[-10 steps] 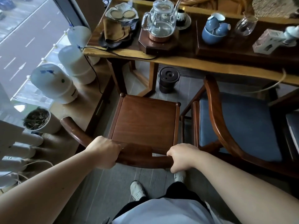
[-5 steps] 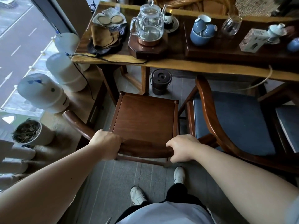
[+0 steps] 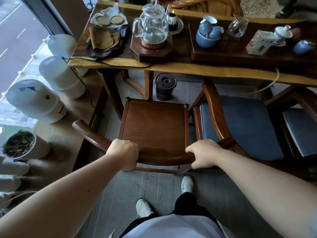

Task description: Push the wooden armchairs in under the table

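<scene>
A dark wooden armchair (image 3: 154, 124) with a bare wooden seat stands in front of me, its front edge close to the long wooden table (image 3: 214, 71). My left hand (image 3: 124, 154) and my right hand (image 3: 203, 155) both grip its curved back rail. To the right stands a second wooden armchair (image 3: 240, 124) with a blue cushion, its front partly under the table's edge. A third chair (image 3: 298, 131) with a grey-blue cushion shows at the far right.
A dark lidded bucket (image 3: 165, 86) sits on the floor under the table, just beyond the chair. The table's legs (image 3: 113, 95) stand left of the seat. White water tanks (image 3: 34, 100) and a plant pot (image 3: 22, 145) line the window side. Teaware, including a glass kettle (image 3: 152, 30), covers the table.
The armchair has slid forward toward the table with both hands on its back rail. I have stepped forward with it.
</scene>
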Demonstrator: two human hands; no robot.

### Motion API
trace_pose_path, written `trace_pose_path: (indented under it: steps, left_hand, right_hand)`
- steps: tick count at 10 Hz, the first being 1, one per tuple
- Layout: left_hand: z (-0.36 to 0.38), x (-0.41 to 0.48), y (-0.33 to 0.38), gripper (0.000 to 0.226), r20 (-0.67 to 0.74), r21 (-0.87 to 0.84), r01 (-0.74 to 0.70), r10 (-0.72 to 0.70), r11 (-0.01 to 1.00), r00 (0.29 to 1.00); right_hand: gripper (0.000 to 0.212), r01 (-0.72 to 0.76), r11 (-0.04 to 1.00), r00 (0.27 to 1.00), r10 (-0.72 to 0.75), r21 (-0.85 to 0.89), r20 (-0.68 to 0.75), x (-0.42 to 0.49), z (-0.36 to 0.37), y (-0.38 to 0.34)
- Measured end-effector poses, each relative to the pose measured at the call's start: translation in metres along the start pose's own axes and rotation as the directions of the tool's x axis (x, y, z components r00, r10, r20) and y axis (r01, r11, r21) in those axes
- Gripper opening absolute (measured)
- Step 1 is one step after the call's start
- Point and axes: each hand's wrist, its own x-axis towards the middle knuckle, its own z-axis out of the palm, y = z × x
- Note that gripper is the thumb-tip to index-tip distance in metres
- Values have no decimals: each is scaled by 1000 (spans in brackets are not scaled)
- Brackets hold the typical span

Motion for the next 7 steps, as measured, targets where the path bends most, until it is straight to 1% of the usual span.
trace_pose_path:
  steps: [1,2,4,5,6,7]
  left_hand:
    - [-6,2,8,15,-12,-30,10,-11,999,1000]
    - [-9,3,11,17,-27,-52,3,-5,999,1000]
    - [-14,-1,9,13,-20,-43,-26,25,999,999]
    - [-21,-2,5,34,23,-156,-90,95,984,995]
    - [-40,-9,-3,76,-1,-294,-156,162,943,987]
    - [-76,-13,-14,81,-300,-147,-186,136,971,944]
  right_hand:
    - [18,-44,999,996,43,-11,-73,-3,5,9]
    - [14,-58,998,986,53,-22,-156,-6,11,12]
    - [15,-85,996,982,83,-10,-170,-9,12,5]
    - [48,-90,996,984,92,17,-150,-13,8,3]
    - [91,-45,995,974,62,83,-216,-22,-3,0]
    - [96,-17,1000,917,23,18,-398,-35,-43,0]
